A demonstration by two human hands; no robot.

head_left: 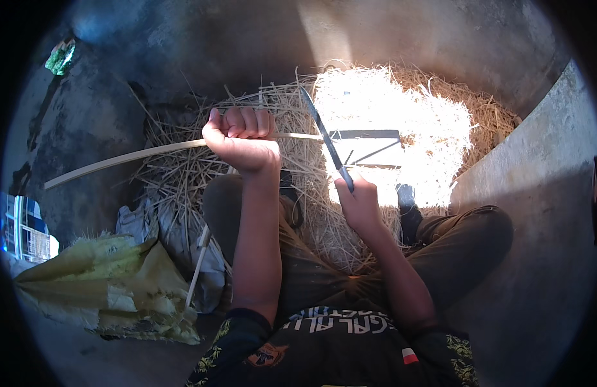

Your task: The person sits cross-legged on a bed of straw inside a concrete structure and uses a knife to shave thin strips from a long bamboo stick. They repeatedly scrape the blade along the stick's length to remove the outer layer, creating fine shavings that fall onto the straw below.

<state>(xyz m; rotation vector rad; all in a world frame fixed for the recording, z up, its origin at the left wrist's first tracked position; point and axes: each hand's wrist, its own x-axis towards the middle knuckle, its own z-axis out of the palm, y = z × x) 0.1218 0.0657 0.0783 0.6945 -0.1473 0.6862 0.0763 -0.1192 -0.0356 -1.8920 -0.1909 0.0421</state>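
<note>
My left hand (245,140) is closed in a fist around a long, thin, pale strip of what looks like bamboo (124,158). The strip curves out to the left, and its short other end reaches right to the blade. My right hand (359,205) grips the handle of a long, narrow knife (324,132), its dark blade slanting up and to the left. The strip's right end meets or passes by the blade; whether they touch I cannot tell. Both hands are raised above a heap of pale shavings (434,122), part of it in glaring sunlight.
My bent legs (469,248) lie on either side of the shavings. A torn yellowish sack (105,284) lies at the left, beside greyish cloth (211,274) and another pale stick (196,274). Concrete-like walls rise at the back and right (537,142).
</note>
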